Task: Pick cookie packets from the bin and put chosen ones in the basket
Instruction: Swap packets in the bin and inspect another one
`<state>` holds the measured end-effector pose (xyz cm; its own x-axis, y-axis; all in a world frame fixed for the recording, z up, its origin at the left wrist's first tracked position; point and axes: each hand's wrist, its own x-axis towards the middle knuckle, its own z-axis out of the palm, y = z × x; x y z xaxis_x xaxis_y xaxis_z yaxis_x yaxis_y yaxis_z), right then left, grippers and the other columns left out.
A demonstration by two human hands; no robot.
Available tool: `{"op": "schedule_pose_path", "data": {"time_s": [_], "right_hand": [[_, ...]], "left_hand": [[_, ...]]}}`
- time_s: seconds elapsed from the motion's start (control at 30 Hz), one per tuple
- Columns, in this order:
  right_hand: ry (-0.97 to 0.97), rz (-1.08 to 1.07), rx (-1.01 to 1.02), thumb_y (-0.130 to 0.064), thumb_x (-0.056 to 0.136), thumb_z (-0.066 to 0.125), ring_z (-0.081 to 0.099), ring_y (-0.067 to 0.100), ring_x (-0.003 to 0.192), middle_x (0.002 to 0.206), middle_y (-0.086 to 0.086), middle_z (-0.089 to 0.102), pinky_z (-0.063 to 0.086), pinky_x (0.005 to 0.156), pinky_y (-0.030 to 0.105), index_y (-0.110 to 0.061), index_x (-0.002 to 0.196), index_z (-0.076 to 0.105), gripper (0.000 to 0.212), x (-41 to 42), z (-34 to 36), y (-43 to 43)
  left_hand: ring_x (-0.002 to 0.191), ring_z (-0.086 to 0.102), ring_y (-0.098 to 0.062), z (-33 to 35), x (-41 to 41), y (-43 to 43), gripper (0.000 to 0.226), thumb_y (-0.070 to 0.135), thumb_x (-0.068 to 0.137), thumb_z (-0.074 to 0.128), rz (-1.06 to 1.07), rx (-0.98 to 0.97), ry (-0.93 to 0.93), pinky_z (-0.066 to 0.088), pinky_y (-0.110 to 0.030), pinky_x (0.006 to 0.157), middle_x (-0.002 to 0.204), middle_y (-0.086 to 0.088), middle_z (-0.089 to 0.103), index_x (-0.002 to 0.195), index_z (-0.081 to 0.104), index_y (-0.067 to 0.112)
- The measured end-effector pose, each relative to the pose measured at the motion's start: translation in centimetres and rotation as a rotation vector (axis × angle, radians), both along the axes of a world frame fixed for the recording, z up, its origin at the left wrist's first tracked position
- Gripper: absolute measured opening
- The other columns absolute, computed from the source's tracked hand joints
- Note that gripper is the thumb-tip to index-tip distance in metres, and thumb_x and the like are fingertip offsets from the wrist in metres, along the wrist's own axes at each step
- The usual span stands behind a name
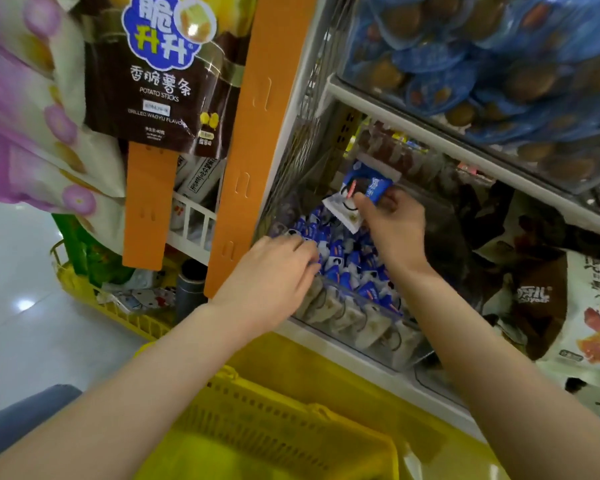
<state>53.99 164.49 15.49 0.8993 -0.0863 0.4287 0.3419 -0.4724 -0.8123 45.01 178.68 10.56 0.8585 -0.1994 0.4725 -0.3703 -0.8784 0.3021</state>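
Picking is under way: the right hand point(392, 216) pinches two packets point(368, 187) above the bin point(361, 323), while the left hand point(274, 268) reaches into the heap point(347, 258), its grip unclear; next, the chosen ones should go down into the basket point(291, 427).

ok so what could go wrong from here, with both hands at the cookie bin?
1. The right hand pinches the held packets, one blue and one white, by their ends. The white one could slip out before reaching the basket.
2. The left hand reaches into the loose packets near the clear front wall of the bin, and might push some over the edge.
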Motion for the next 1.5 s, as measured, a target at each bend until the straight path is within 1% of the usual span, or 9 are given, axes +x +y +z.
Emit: {"op": "schedule_pose_path", "data": {"time_s": [0.2, 0.4, 0.57, 0.7, 0.83, 0.97, 1.23, 1.37, 1.5], "right_hand": [[0.138, -0.093, -0.344, -0.029, 0.088, 0.061, 0.06, 0.025, 0.103, 0.112, 0.014, 0.065, 0.044, 0.081, 0.029, -0.005, 0.117, 0.059, 0.038, 6.1, -2.7, 0.2], [0.379, 0.037, -0.714, -0.037, 0.088, 0.059, 0.052, 0.008, 0.075, 0.105, 0.003, 0.061, 0.037, 0.068, 0.022, -0.016, 0.122, 0.054, 0.041, 7.1, -1.3, -1.0], [0.543, 0.066, -1.025, -0.038, 0.088, 0.059, 0.056, 0.02, 0.099, 0.123, 0.011, 0.057, 0.038, 0.077, 0.025, -0.009, 0.133, 0.045, 0.056, 8.1, -0.2, 0.1], [0.66, 0.05, -0.947, -0.028, 0.087, 0.063, 0.052, 0.013, 0.061, 0.078, 0.005, 0.054, 0.044, 0.046, 0.018, -0.005, 0.094, 0.056, 0.024, 9.5, -0.3, 1.2], [0.632, 0.001, -0.908, -0.025, 0.087, 0.064, 0.054, 0.015, 0.059, 0.07, 0.007, 0.056, 0.051, 0.063, 0.028, -0.008, 0.073, 0.052, 0.025, 10.3, -1.1, 1.8], [0.647, 0.055, -0.782, -0.032, 0.089, 0.059, 0.049, 0.011, 0.054, 0.062, 0.004, 0.053, 0.039, 0.048, 0.02, -0.011, 0.066, 0.051, 0.032, 10.0, -2.1, 2.5], [0.762, 0.054, -0.664, -0.029, 0.089, 0.059, 0.05, 0.01, 0.051, 0.063, 0.005, 0.054, 0.035, 0.03, 0.011, -0.009, 0.072, 0.046, 0.029, 10.5, -1.8, 2.8], [0.599, 0.102, -0.751, -0.044, 0.092, 0.047, 0.053, 0.011, 0.06, 0.066, 0.001, 0.058, 0.04, 0.054, 0.024, -0.013, 0.069, 0.055, 0.04, 9.9, -2.5, 2.1], [0.376, 0.125, -0.567, -0.033, 0.097, 0.042, 0.057, 0.01, 0.07, 0.083, 0.002, 0.063, 0.044, 0.063, 0.021, -0.016, 0.094, 0.056, 0.022, 9.1, -3.0, -0.4]], "left_hand": [[0.074, 0.056, -0.017, -1.4, 0.1, 0.4, 0.041, 0.032, 0.094, 0.026, -0.002, 0.064, -0.124, 0.038, -0.031, 0.077, 0.077, 0.003, 0.064, 0.083, 0.063, 0.017], [0.073, 0.055, -0.019, -2.6, 0.7, 0.1, 0.035, 0.027, 0.094, 0.032, -0.013, -0.026, -0.232, 0.035, -0.031, 0.077, 0.075, 0.001, 0.061, 0.08, 0.062, 0.015], [0.073, 0.054, -0.019, -2.8, 0.9, 0.0, 0.032, 0.025, 0.094, 0.035, -0.016, -0.041, -0.27, 0.033, -0.03, 0.078, 0.074, 0.001, 0.06, 0.079, 0.062, 0.015], [0.073, 0.054, -0.018, -2.8, 0.9, 0.1, 0.033, 0.025, 0.094, 0.034, -0.019, -0.032, -0.28, 0.033, -0.029, 0.079, 0.076, 0.001, 0.061, 0.081, 0.062, 0.015], [0.074, 0.053, -0.017, -3.0, 1.0, 0.1, 0.033, 0.025, 0.095, 0.033, -0.02, -0.027, -0.289, 0.033, -0.029, 0.079, 0.077, 0.001, 0.061, 0.082, 0.062, 0.016], [0.073, 0.053, -0.017, -3.2, 1.1, 0.0, 0.033, 0.025, 0.094, 0.034, -0.014, -0.045, -0.298, 0.034, -0.03, 0.079, 0.077, 0.001, 0.061, 0.083, 0.063, 0.016], [0.072, 0.053, -0.018, -3.3, 1.2, -0.1, 0.031, 0.024, 0.093, 0.036, -0.019, -0.063, -0.313, 0.034, -0.03, 0.078, 0.078, 0.0, 0.062, 0.083, 0.064, 0.014], [0.072, 0.052, -0.018, -3.3, 1.3, -0.1, 0.031, 0.023, 0.093, 0.037, -0.013, -0.061, -0.317, 0.034, -0.03, 0.077, 0.077, 0.0, 0.061, 0.083, 0.064, 0.014], [0.072, 0.052, -0.018, -3.3, 1.1, -0.2, 0.032, 0.023, 0.094, 0.035, -0.006, -0.055, -0.303, 0.034, -0.03, 0.078, 0.077, 0.0, 0.06, 0.082, 0.063, 0.014]]}}
